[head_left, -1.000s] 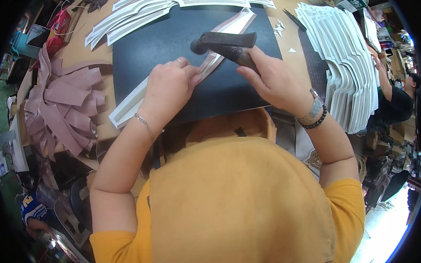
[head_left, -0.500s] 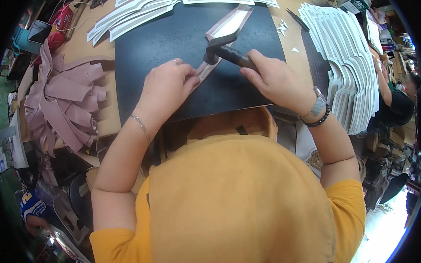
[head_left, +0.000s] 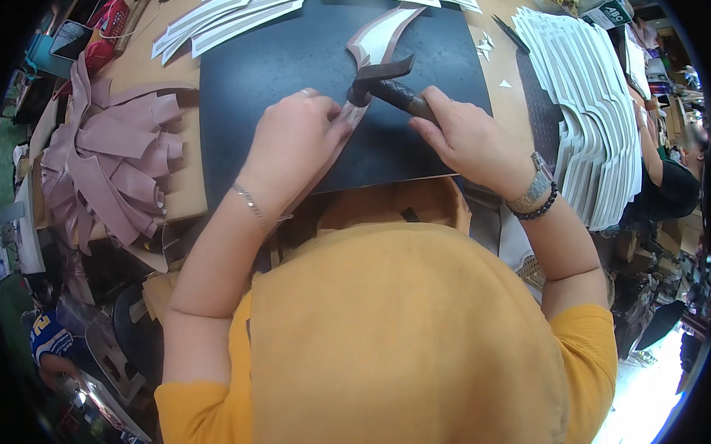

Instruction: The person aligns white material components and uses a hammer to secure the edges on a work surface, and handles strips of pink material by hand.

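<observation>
A curved mauve leather strip with a white inner face [head_left: 377, 46] lies across the black work mat [head_left: 241, 77], its near end trailing past the mat's front edge under my left forearm. My left hand [head_left: 296, 136] pinches the strip's edge between thumb and fingers. In my right hand [head_left: 474, 139] is a hammer [head_left: 398, 95], gripped by its dark, wrapped handle. The round hammer face rests on or just over the strip, close to my left fingertips; whether it touches cannot be made out.
White-and-mauve cut pieces [head_left: 247, 21] overlap at the mat's far edge. Many white curved pieces [head_left: 583, 112] are fanned at the right, near a dark pen-like tool [head_left: 510, 33] and paper scraps [head_left: 485, 47]. Mauve leather strips [head_left: 114, 152] heap at the left. Another person [head_left: 667, 168] sits far right.
The strip has shifted toward me and its near end now hangs past the mat edge. My left hand has moved slightly right, and the hammer head has turned a little.
</observation>
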Demonstrator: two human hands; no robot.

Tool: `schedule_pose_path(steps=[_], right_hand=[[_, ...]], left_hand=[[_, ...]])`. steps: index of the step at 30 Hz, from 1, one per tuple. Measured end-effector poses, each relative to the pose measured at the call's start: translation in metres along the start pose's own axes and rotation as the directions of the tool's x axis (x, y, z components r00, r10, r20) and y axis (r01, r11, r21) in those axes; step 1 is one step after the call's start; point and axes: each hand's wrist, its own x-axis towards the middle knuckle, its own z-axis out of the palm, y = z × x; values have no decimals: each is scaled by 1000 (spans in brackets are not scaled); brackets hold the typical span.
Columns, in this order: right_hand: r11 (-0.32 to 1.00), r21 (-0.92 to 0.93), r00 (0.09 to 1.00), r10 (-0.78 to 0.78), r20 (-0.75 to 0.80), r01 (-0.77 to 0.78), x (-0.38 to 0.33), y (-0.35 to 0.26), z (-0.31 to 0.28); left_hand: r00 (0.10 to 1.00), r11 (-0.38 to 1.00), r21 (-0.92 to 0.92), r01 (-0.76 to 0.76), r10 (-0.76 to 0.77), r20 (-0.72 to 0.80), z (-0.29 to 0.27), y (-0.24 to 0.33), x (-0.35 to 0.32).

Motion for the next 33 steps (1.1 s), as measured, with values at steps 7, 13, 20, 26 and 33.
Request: schedule_pose_path(steps=[7, 13, 20, 26, 33], right_hand=[[1000, 7, 1000, 20, 18, -20, 2, -2, -2], [999, 46, 1000, -6, -6, 6, 3, -3, -8], [965, 230, 986, -93, -138, 123, 3, -12, -6], [992, 67, 991, -105, -85, 111, 6, -11, -5], [1000, -5, 1000, -18, 10, 18, -1, -9, 5]], left_hand=[[997, 997, -21, -72, 73, 36, -4, -19, -6], [992, 991, 65, -121, 123, -25, -2, -17, -13], [988, 987, 120, -111, 122, -91, 4, -13, -19], [976, 962, 230, -147, 179, -126, 7, -10, -22], [997, 999, 25, 26, -24, -69, 6, -8, -13]])
